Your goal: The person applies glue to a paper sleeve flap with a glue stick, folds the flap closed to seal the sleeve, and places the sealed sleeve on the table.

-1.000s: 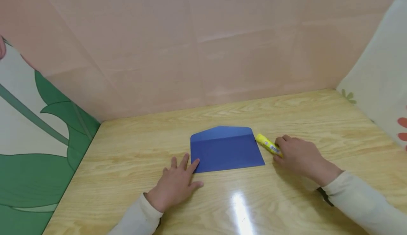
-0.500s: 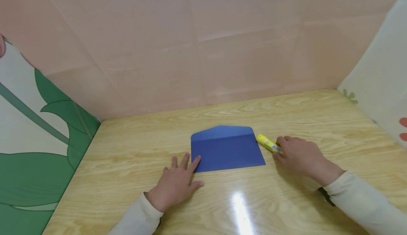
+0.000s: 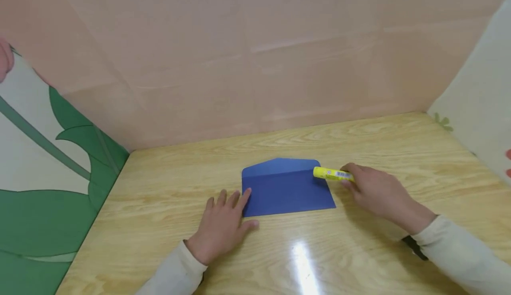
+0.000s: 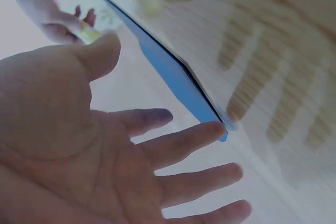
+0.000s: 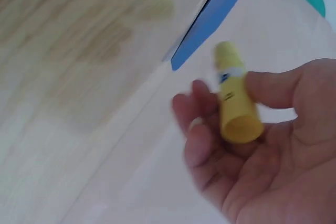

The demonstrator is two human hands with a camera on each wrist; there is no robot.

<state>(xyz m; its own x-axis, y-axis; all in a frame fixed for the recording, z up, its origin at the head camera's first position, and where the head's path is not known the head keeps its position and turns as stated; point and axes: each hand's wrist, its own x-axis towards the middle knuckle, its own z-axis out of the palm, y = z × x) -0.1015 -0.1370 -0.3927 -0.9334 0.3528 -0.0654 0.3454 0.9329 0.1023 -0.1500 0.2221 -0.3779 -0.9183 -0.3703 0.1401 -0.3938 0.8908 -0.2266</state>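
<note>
Wood-grain tabletop [image 3: 167, 175], creased pink backdrop [image 3: 239, 68] | blue envelope [image 3: 285, 193] lies flat, flap unfolded | left hand [image 3: 221, 230], fingers splayed, index at envelope's left edge | right hand [image 3: 381, 194] pinches cylindrical yellow glue stick [image 3: 332, 174] over envelope's right edge

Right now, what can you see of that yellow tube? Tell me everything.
The yellow tube is a slim, plastic-looking cylinder with printing, a pale label patch and a round end. The right hand grips it, its far end reaching across the right edge of the blue envelope in the head view. It looks raised; contact with the envelope is unclear.
</note>
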